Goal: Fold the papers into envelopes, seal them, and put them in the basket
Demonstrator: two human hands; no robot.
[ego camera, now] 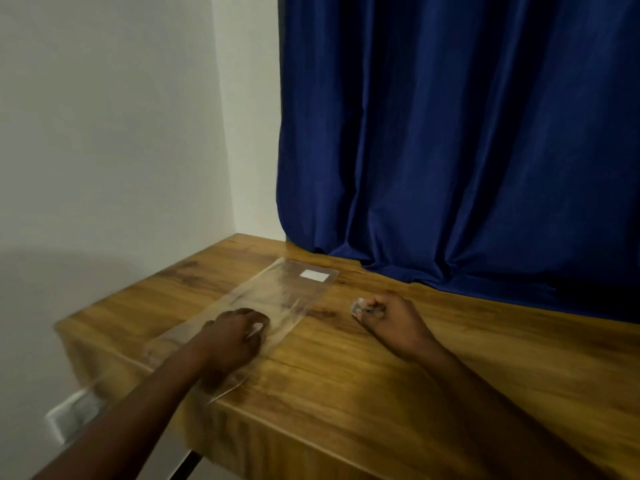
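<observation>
A clear plastic sleeve (277, 296) lies flat on the wooden table (433, 368), running from the left front edge toward the back; a small white label (314, 275) sits near its far end. My left hand (235, 336) rests on the near part of the sleeve with curled fingers, and something small and white shows at its fingertips. My right hand (388, 318) rests on the table to the right of the sleeve, its fingers curled round a small shiny object (362, 308) that I cannot identify. No paper, envelope or basket is in view.
A dark blue curtain (467, 140) hangs behind the table and bunches on its back edge. A white wall (114, 133) stands to the left. The table's left corner and front edge are close to my arms. A pale object (74, 415) lies below the table's left edge.
</observation>
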